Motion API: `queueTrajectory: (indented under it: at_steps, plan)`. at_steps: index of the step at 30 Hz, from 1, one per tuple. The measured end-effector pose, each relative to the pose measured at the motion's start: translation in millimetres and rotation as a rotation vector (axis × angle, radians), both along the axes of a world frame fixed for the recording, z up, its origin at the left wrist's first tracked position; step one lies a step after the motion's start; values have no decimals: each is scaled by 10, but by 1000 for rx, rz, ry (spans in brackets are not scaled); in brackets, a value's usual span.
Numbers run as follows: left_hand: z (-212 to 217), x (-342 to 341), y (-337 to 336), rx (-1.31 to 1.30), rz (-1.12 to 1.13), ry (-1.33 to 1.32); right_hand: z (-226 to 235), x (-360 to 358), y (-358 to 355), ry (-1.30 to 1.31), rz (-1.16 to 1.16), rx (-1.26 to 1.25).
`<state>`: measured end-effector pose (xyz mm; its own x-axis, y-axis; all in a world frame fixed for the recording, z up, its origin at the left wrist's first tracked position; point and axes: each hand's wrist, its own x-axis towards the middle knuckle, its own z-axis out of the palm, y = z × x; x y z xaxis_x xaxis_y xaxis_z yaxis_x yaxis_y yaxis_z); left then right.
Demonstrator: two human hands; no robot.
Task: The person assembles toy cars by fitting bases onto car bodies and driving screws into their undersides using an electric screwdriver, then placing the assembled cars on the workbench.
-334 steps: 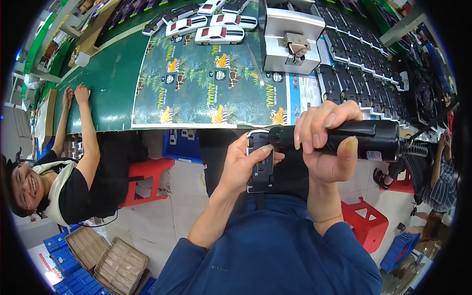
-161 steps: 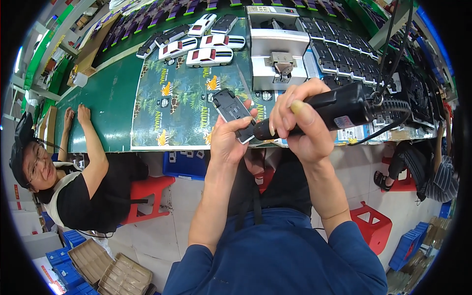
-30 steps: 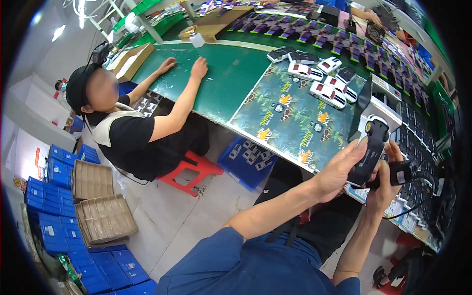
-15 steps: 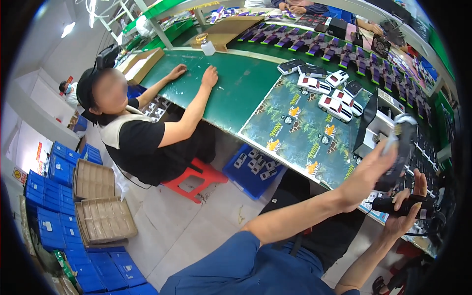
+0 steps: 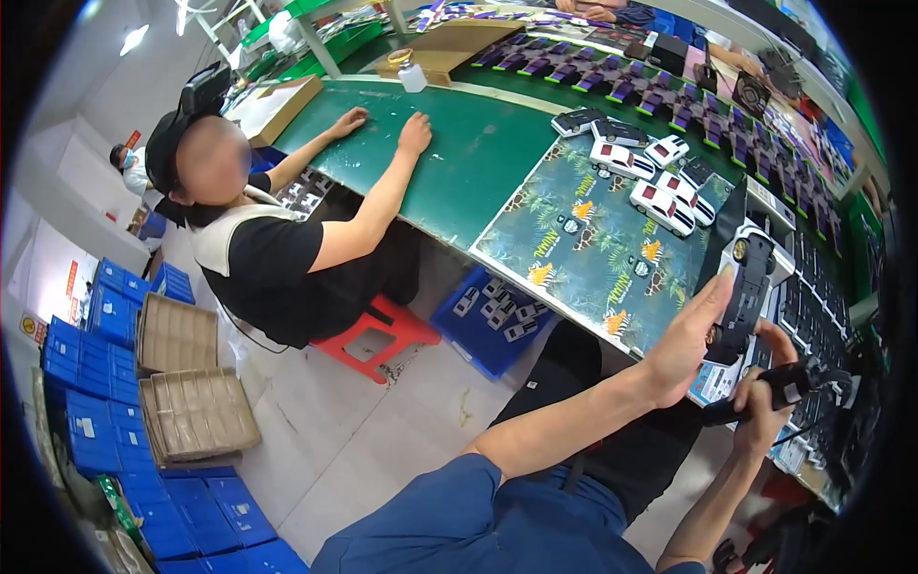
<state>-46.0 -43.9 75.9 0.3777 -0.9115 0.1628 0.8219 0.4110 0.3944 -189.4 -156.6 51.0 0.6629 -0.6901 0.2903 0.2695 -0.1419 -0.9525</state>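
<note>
My left hand [image 5: 684,349] grips a toy car [image 5: 746,292] by its side, with the black underside and wheels turned toward me. Wrapped in my right hand [image 5: 758,409] is a black cylindrical power screwdriver [image 5: 786,385] with a cord at its far right end. A raised finger of that hand is close to the car's near end; whether it touches is unclear. White toy cars [image 5: 662,208] with black stripes, along with black ones [image 5: 620,132], lie in a group on a printed mat [image 5: 583,258] beyond my left hand.
Dark toy parts [image 5: 813,297] stand in rows at the right. A conveyor [image 5: 535,91] carries purple-black pieces behind the mat. On the left, a co-worker [image 5: 273,239] sits on a red stool [image 5: 373,335] with forearms on the green table [image 5: 459,191]. Below is a blue bin [image 5: 478,349] of car bodies.
My left hand has brought the toy car down and nearer, its underside now facing me. My right hand has moved left with the screwdriver, its fingers closing more around it.
</note>
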Motion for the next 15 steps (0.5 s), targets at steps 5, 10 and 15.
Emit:
queueTrajectory:
  at_steps: [5, 10, 15]
  plan:
    - [7, -160, -55, -54, -42, -78, -30, 174, -147, -249, -132, -13]
    - [175, 60, -156, -53, 152, -137, -197, 45, -38, -13, -79, 4]
    - [684, -180, -1099, -204, 541, -474, -329, 25, -361, -276, -409, 377]
